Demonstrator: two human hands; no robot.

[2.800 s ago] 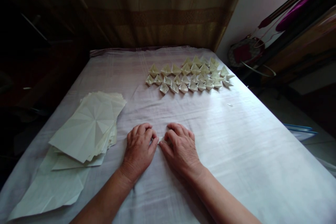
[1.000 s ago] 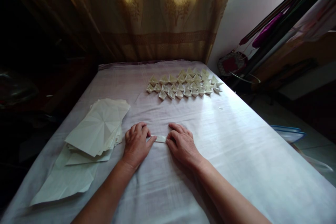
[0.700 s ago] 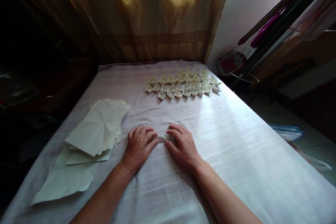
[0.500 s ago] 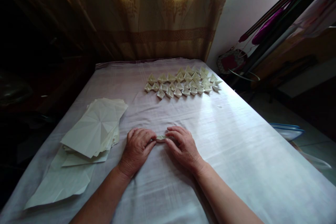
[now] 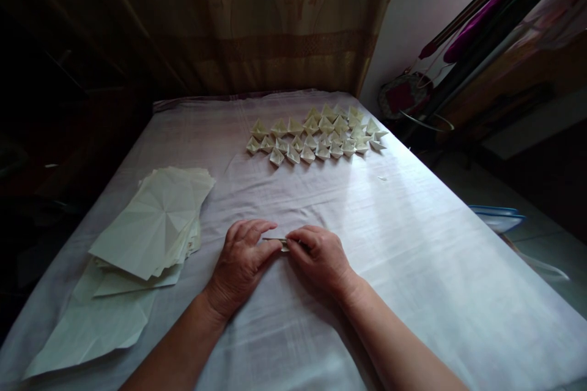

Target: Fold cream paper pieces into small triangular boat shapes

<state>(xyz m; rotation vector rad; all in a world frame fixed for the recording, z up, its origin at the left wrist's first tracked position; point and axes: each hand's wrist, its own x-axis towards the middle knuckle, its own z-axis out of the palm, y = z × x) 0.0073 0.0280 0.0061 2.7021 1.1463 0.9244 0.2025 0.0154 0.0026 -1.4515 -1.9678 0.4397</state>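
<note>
A small folded paper piece (image 5: 285, 248) is between my two hands, just above or on the cloth. My right hand (image 5: 323, 258) is closed, its thumb and fingertips pinching the right end. At the left end, the thumb of my left hand (image 5: 242, 259) presses against the paper; its index finger arches above with a gap. Fingers cover much of the piece, so its full shape is hidden. To the left lies a stack of creased paper sheets (image 5: 153, 220). Farther back stand several pointed folded paper shapes (image 5: 308, 142) in rows.
A pale checked cloth (image 5: 413, 269) covers the table. A tiny white scrap (image 5: 382, 178) lies toward the right. Behind the far edge hangs a gold curtain (image 5: 275, 30). Blue-rimmed plastic items (image 5: 498, 219) sit beyond the right edge.
The folded paper has tipped from showing its open top to a thin edge. My left fingers have lifted off it while the thumb stays; my right fingers have closed tighter. The view has tilted down.
</note>
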